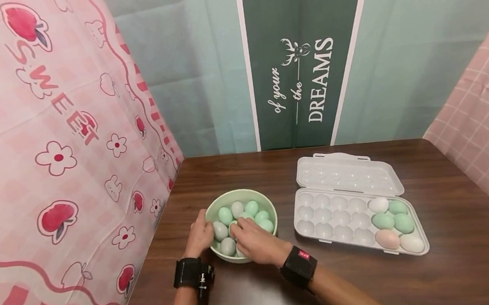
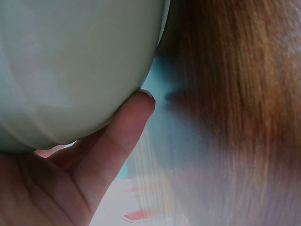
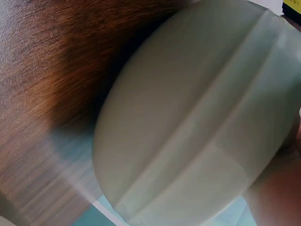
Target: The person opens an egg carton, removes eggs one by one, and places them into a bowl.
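Note:
A pale green bowl (image 1: 270,203) holds several mint-green and whitish eggs. At its left rim my left hand (image 1: 200,235) grips the bowl, its thumb along the outer wall in the left wrist view. My right hand (image 1: 258,242) reaches over the near right rim into the bowl. Its fingertips pinch a pale egg (image 1: 233,229), mostly covered by the hand. In the right wrist view, the bowl's outer wall (image 3: 188,117) fills the middle and hides the fingertips and the egg.
To the right lies a white plastic egg carton (image 1: 341,233) with its lid (image 1: 345,173) folded back. Green, white and pinkish eggs sit in its right-hand wells. A pink printed cloth (image 1: 79,184) hangs along the left edge of the wooden table (image 1: 273,294).

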